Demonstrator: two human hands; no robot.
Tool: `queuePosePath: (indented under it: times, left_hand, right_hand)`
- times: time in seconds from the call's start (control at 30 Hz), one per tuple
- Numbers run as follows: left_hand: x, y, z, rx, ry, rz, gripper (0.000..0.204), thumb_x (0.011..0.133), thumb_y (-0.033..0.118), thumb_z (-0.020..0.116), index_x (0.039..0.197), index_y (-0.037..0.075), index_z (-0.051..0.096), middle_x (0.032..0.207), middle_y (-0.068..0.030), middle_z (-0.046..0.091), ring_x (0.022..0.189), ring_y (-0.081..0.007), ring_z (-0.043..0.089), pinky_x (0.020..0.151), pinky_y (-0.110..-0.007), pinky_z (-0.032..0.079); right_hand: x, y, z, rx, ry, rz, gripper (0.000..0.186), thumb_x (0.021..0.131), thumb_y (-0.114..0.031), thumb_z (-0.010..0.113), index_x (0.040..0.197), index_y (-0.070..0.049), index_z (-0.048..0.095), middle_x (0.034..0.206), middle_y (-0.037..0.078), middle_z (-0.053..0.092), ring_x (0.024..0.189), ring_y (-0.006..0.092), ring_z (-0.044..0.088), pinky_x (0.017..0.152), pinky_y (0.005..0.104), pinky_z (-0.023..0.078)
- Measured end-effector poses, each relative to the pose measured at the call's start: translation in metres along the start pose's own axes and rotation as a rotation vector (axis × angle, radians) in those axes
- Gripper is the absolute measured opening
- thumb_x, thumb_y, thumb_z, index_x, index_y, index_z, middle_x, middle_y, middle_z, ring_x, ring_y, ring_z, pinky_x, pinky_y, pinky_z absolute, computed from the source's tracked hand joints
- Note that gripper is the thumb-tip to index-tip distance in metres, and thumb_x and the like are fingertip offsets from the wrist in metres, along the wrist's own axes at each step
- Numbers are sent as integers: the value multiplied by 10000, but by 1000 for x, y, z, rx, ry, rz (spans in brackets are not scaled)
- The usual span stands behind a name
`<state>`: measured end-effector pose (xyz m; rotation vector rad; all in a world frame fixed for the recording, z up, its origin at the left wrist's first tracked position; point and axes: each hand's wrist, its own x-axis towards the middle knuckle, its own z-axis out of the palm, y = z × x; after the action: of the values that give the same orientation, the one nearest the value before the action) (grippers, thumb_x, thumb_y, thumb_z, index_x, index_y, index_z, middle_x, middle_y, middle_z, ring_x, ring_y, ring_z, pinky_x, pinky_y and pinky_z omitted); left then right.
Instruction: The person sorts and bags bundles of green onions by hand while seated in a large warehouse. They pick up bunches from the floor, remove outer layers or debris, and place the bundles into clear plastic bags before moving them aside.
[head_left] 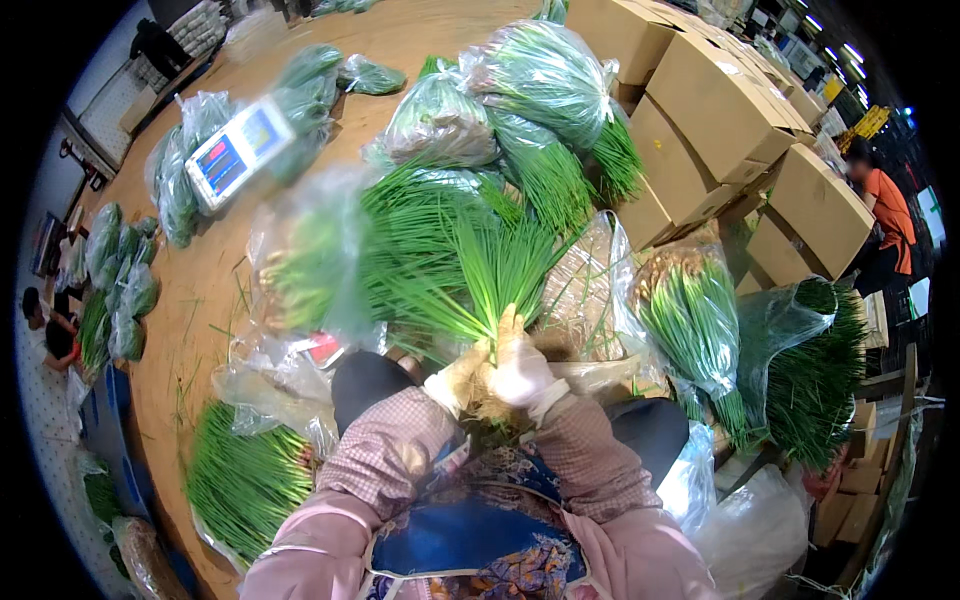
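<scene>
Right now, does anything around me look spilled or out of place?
Yes, slightly: loose green strands lie scattered on the brown floor to your left, apart from any bunch, so they look dropped. Crumpled clear plastic also lies near the green bundle at lower left, looking untidy.

Pale wall [112, 82] — bright strip lights [852, 53]

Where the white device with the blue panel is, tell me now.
In the head view, the white device sits at upper left, among bagged greens, ahead and to the left of the left hand.
</scene>
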<state>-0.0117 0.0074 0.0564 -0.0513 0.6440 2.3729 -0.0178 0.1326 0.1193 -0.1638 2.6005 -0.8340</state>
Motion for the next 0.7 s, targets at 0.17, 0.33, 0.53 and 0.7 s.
queuePosePath:
  times: [0.17, 0.33, 0.53, 0.7]
  left_hand:
    - [-9, -9, -30, -1, -164, -23, 554, 880, 224, 526, 1360, 58, 307, 1286, -146, 462, 1168, -223, 464, 994, -374, 375]
    - [-31, -3, -19, 172, 76, -290, 498, 862, 210, 558, 1297, 34, 393, 1076, -145, 595, 803, -203, 640, 634, -306, 557]
    - [-45, 3, -18, -153, -294, -429, 541, 875, 203, 521, 1333, 9, 310, 1232, -257, 466, 760, -230, 654, 606, -313, 569]
    - [-56, 11, -3, -367, -407, -384, 605, 874, 286, 492, 1347, -17, 268, 1225, -252, 464, 979, -286, 597, 714, -364, 549]
  right_hand:
    - [-36, -9, 36, 27, 223, -361, 948, 745, -160, 639, 1365, 98, -30, 1398, 349, 122, 1291, 391, 263, 1061, 377, 246]
    - [-38, 28, 10, 633, -1, -306, 788, 757, -31, 575, 1387, 31, 107, 1436, 241, 173, 1320, 348, 227, 1107, 396, 150]
    - [-60, 55, -23, 1201, 474, -45, 365, 879, -94, 492, 1227, 1, 436, 1031, 118, 611, 756, 122, 582, 673, 199, 474]
    - [-77, 52, -10, 1249, 374, -65, 308, 874, -140, 519, 1136, 19, 496, 852, 73, 642, 672, 114, 578, 563, 197, 467]
